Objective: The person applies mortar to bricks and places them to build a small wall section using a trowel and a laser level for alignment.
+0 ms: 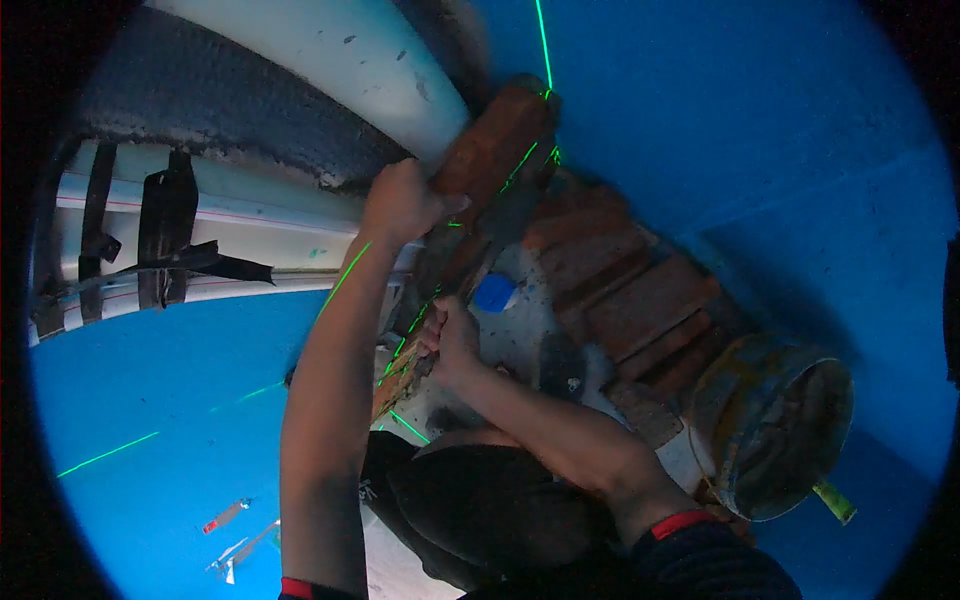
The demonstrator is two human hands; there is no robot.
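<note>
A narrow course of reddish-brown bricks (500, 135) runs from the top centre down toward my knees. My left hand (402, 200) is at its upper part, the thumb lying over a brick and the other fingers hidden behind the wrist; it appears to grip that brick. Lower down, close to the course's near end, my right hand (452, 338) is closed like a fist, and whatever it holds is hidden. Just right of the course, a small blue object (494, 292) lies on the pale, mortar-stained floor. Bright green laser lines cross the bricks and my left forearm.
Stacked loose bricks (645, 305) lie to the right, beside a dirty bucket (775, 425) tipped on its side. Large pale pipes (330, 60) and thinner white ones bound with black tape (168, 215) stand at the left. A blue wall (760, 110) rises behind.
</note>
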